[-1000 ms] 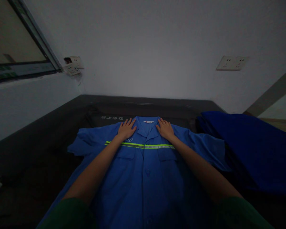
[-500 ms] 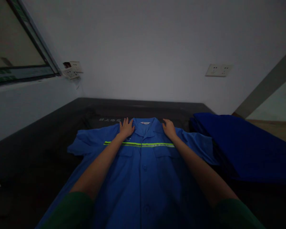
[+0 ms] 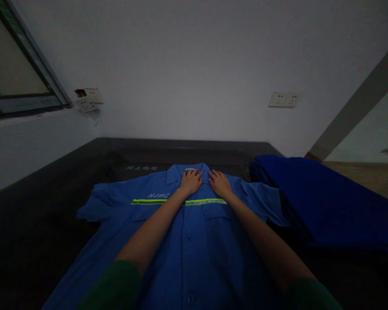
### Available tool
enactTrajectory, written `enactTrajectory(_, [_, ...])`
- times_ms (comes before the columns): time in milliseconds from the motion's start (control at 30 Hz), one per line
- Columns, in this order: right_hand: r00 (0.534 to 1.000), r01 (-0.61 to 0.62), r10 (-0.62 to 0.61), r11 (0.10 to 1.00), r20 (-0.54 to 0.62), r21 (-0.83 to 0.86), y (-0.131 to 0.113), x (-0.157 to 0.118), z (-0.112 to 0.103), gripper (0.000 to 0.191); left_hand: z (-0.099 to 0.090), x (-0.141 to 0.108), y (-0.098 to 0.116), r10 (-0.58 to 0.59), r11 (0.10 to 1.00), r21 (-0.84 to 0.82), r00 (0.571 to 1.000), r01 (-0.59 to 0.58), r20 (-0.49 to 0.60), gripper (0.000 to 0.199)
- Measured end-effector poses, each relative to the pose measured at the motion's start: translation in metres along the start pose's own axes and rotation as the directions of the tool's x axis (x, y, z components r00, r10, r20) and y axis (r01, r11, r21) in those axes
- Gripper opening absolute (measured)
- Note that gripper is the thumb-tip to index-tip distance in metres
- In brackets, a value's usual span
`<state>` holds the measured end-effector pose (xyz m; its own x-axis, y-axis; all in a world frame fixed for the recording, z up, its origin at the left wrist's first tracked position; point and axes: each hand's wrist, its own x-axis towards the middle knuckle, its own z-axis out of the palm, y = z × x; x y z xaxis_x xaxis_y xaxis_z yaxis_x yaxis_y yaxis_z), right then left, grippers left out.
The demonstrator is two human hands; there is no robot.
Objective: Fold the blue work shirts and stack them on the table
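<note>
A blue short-sleeved work shirt lies spread out, front side up, its collar away from me. A yellow-green and silver reflective stripe crosses its chest, with pale lettering just above. My left hand rests with fingers outstretched on the collar opening, partly covering the white neck label. On the right collar side lies my right hand, fingers extended and slightly bent. Both palms face down, and neither hand grips the cloth.
The shirt lies on a dark surface with a raised rim against the wall. To the right sits a stack of dark blue folded material. Wall sockets are at the right, more sockets beside the window at the left.
My left hand has moved right from the shoulder onto the collar opening, uncovering the chest lettering. My right hand has shifted slightly inward and down. The view has turned a little.
</note>
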<state>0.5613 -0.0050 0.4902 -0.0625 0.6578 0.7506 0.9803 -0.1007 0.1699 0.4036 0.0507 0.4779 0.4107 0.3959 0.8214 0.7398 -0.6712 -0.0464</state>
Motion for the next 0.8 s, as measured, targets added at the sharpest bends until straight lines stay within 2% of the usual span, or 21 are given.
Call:
enactTrajectory(133, [1.000, 0.010, -0.010, 1.000, -0.012, -0.022, -0.001, 0.001, 0.002, 0.050, -0.001, 0.006, -0.004, 0.003, 0.998, -0.058, 1.000, -0.002, 0.022, 0.048])
enactTrajectory(233, [1.000, 0.014, -0.014, 1.000, -0.020, -0.016, 0.000, 0.000, 0.002, 0.049, -0.015, 0.001, -0.029, -0.010, 0.985, -0.172, 0.996, -0.005, -0.088, 0.046])
enactTrajectory(300, [0.999, 0.022, -0.022, 1.000, -0.043, 0.001, 0.002, -0.001, 0.001, 0.048, -0.033, -0.016, -0.070, -0.047, 0.974, -0.226, 0.978, 0.000, -0.202, 0.043])
enactTrajectory(367, [0.994, 0.028, -0.024, 0.999, -0.111, 0.031, 0.001, -0.002, -0.002, 0.045, -0.056, -0.048, -0.127, -0.149, 0.971, -0.223, 0.948, 0.087, -0.281, 0.042])
enactTrajectory(400, [0.987, 0.036, -0.027, 0.998, -0.161, 0.051, -0.001, -0.002, -0.004, 0.043, -0.070, -0.068, -0.159, -0.244, 0.962, -0.193, 0.923, 0.191, -0.299, 0.042])
enactTrajectory(467, [0.964, 0.077, -0.049, 0.992, -0.263, 0.100, -0.013, 0.001, -0.008, 0.042, -0.096, -0.113, -0.220, -0.475, 0.878, -0.106, 0.825, 0.466, -0.307, 0.044])
enactTrajectory(533, [0.946, 0.160, -0.110, 0.977, -0.304, 0.143, -0.037, 0.007, -0.011, 0.042, -0.118, -0.156, -0.268, -0.693, 0.709, -0.042, 0.685, 0.704, -0.225, 0.044])
enactTrajectory(567, [0.945, 0.200, -0.147, 0.966, -0.291, 0.161, -0.052, 0.011, -0.011, 0.042, -0.127, -0.172, -0.285, -0.780, 0.621, -0.039, 0.613, 0.783, -0.124, 0.045])
enactTrajectory(600, [0.950, 0.227, -0.178, 0.958, -0.257, 0.176, -0.069, 0.016, -0.011, 0.043, -0.133, -0.186, -0.296, -0.834, 0.552, -0.040, 0.551, 0.833, -0.027, 0.046])
enactTrajectory(633, [0.959, 0.238, -0.201, 0.954, -0.199, 0.185, -0.086, 0.020, -0.010, 0.043, -0.138, -0.195, -0.302, -0.857, 0.508, -0.053, 0.511, 0.860, 0.064, 0.047])
enactTrajectory(667, [0.969, 0.233, -0.212, 0.954, -0.127, 0.187, -0.102, 0.025, -0.009, 0.045, -0.140, -0.201, -0.303, -0.857, 0.492, -0.079, 0.499, 0.867, 0.134, 0.046])
enactTrajectory(700, [0.976, 0.219, -0.212, 0.958, -0.056, 0.183, -0.117, 0.030, -0.008, 0.046, -0.141, -0.204, -0.302, -0.843, 0.496, -0.115, 0.509, 0.861, 0.172, 0.045])
enactTrajectory(800, [0.980, 0.157, -0.174, 0.975, 0.097, 0.154, -0.145, 0.041, -0.002, 0.050, -0.136, -0.203, -0.292, -0.800, 0.534, -0.232, 0.574, 0.813, 0.173, 0.041])
